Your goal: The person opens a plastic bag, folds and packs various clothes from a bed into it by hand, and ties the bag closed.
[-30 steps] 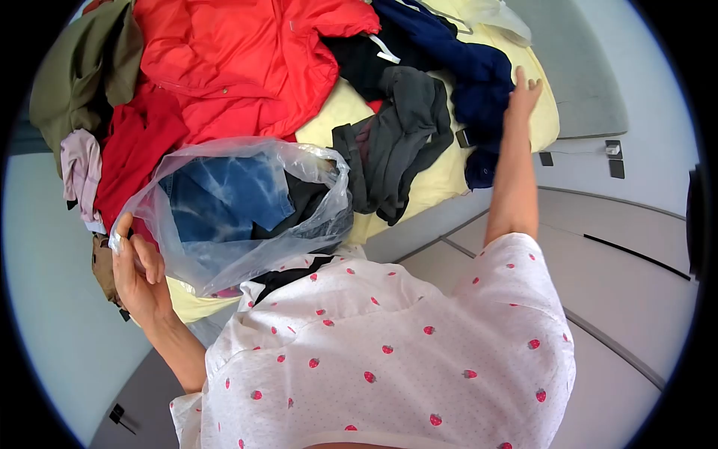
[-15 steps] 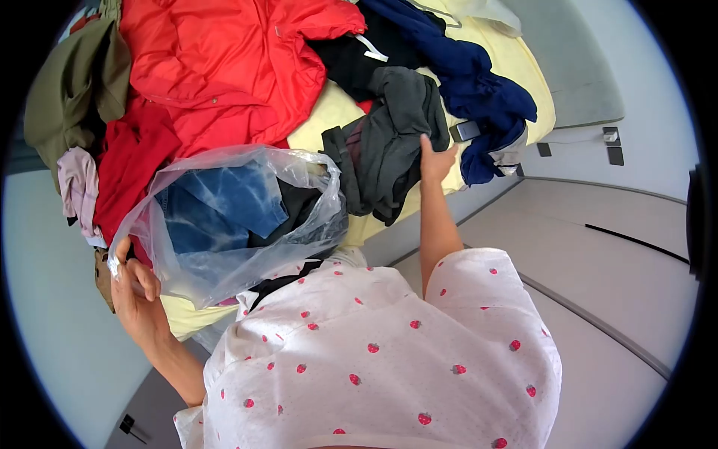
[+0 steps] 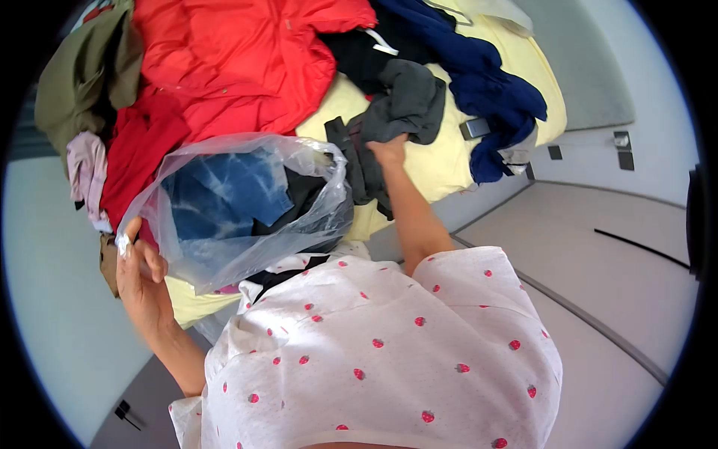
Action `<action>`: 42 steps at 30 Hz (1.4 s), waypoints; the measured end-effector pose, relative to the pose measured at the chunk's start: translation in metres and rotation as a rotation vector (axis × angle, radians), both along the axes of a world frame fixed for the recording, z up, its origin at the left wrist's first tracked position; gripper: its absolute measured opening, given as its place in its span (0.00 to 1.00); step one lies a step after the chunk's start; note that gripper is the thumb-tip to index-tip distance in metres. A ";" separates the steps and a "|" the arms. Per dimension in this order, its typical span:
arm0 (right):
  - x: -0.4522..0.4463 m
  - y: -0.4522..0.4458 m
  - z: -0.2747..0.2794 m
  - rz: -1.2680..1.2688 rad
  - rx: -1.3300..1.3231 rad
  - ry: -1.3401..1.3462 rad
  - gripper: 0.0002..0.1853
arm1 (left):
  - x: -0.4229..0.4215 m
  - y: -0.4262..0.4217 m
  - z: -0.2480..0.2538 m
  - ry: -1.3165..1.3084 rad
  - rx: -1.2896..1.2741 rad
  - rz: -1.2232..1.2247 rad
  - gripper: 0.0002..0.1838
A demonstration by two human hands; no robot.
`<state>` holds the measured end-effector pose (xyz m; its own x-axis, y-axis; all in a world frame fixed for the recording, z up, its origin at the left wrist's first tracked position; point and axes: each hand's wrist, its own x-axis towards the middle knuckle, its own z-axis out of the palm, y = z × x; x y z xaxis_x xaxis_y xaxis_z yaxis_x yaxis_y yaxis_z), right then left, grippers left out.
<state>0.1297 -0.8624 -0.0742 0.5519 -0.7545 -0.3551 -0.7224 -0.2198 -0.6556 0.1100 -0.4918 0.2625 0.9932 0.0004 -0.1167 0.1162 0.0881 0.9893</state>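
My left hand [image 3: 142,266] pinches the left rim of a clear plastic bag [image 3: 232,262], which gapes open toward me. Inside the bag lie blue tie-dyed denim [image 3: 224,194] and dark grey cloth [image 3: 303,196]. To the right of the bag, my right hand [image 3: 389,150] is closed on a dark grey garment [image 3: 407,101], its fingers partly hidden in the folds. The garment is bunched up, and part of it hangs down beside the bag's right edge.
A red jacket [image 3: 232,67], a darker red garment [image 3: 146,150], an olive one [image 3: 86,82] and a pink one [image 3: 86,168] lie left and behind. Black clothing [image 3: 363,63], a navy garment [image 3: 486,82] and a phone-like object [image 3: 475,129] rest on the yellow sheet [image 3: 441,172].
My right hand has come back left from the navy garment and taken hold of the grey garment, bunching it. The navy garment has spread to the right, uncovering the phone-like object.
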 end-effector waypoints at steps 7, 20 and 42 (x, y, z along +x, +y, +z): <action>-0.001 -0.052 0.083 -0.109 1.102 -0.822 0.16 | -0.003 0.029 0.000 -0.100 0.035 0.071 0.21; -0.023 0.157 0.302 0.450 0.702 -1.098 0.22 | 0.013 0.031 0.032 -0.101 -0.274 -0.005 0.20; -0.075 0.291 0.183 1.368 -0.077 -0.791 0.17 | -0.034 0.059 0.062 -0.376 -0.100 -0.010 0.22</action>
<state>0.0543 -0.5717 0.1087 0.8215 0.4468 0.3543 0.5467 -0.4405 -0.7121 0.0762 -0.4324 0.3248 0.9664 -0.0029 0.2568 -0.2518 0.1870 0.9495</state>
